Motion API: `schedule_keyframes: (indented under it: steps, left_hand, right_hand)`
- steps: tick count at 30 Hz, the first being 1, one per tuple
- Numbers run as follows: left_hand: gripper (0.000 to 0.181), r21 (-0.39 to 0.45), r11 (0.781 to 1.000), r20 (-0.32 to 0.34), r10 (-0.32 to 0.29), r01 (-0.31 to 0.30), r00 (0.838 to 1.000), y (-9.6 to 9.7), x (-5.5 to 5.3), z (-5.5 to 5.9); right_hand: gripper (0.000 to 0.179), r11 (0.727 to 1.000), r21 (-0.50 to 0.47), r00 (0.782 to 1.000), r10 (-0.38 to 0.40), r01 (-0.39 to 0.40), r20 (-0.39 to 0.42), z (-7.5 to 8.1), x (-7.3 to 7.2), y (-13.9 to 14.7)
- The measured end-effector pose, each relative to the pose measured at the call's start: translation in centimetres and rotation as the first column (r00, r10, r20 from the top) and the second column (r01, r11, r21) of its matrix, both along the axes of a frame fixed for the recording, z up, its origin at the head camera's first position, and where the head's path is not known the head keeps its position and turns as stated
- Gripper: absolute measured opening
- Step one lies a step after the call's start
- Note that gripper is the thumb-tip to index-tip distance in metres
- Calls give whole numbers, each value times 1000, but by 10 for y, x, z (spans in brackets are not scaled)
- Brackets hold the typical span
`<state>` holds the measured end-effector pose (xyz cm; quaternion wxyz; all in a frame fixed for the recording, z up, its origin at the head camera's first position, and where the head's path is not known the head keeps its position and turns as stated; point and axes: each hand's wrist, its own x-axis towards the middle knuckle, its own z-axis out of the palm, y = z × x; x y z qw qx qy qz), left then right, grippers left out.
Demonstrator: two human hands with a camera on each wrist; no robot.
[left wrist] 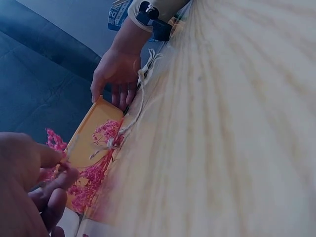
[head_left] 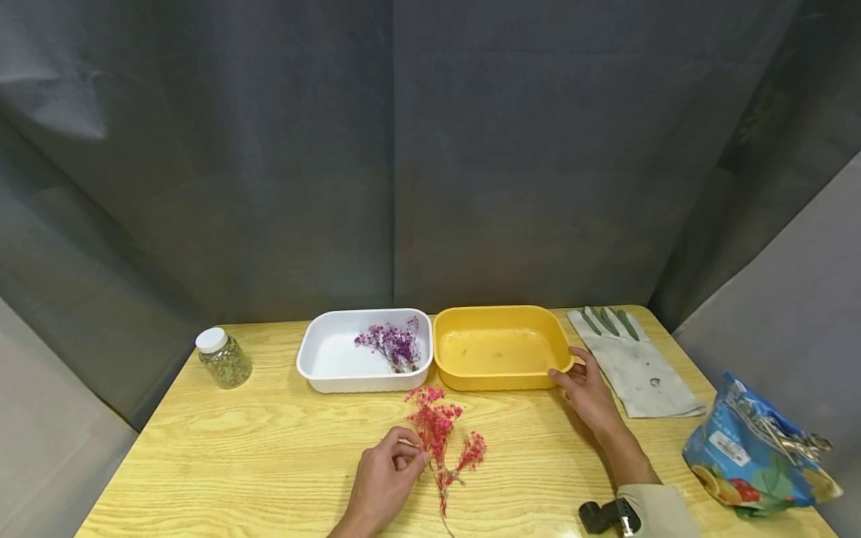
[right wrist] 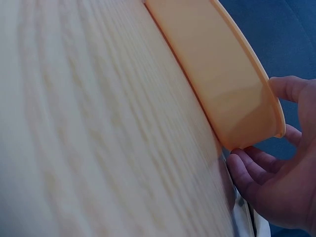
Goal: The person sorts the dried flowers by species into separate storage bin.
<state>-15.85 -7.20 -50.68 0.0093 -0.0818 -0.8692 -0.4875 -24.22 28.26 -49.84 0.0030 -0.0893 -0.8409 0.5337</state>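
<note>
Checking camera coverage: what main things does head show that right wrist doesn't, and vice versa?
Only head: left hand pinching pink flowers, white tray holding purple flowers, lidded jar, blue bag.

Only right wrist: low close-up of fingertips at the lower corner of the yellow tray, hidden in head.

Both: right hand gripping the yellow tray, wooden table, dark backdrop. Pale strip at right wrist's bottom edge may be the grey cloth from head; too cut off to tell.

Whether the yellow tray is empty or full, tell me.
Empty: in the head view, the yellow tray shows a bare floor, apart from small dark marks.
</note>
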Motion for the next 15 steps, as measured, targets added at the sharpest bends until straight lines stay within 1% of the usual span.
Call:
schedule_keyframes:
  steps: [4, 7, 11, 15]
  left_hand:
    - [37, 46, 999, 42, 6, -8, 999, 1, -1, 1]
    - [46, 97, 995, 75, 7, -14, 997, 2, -2, 1]
    - [51, 184, 983, 121, 0, -22, 993, 4, -4, 3]
    - [49, 260, 965, 164, -19, -25, 986, 6, -4, 7]
  right_hand:
    - [77, 1000, 0, 1000, -1, 1, -1, 0, -1, 0]
    - [77, 1000, -4, 1000, -1, 1, -2, 0, -1, 0]
    - [78, 1000, -9, 1000, 2, -2, 2, 1, 0, 0]
    - [79, 1000, -14, 1000, -2, 2, 10, 1, 1, 0]
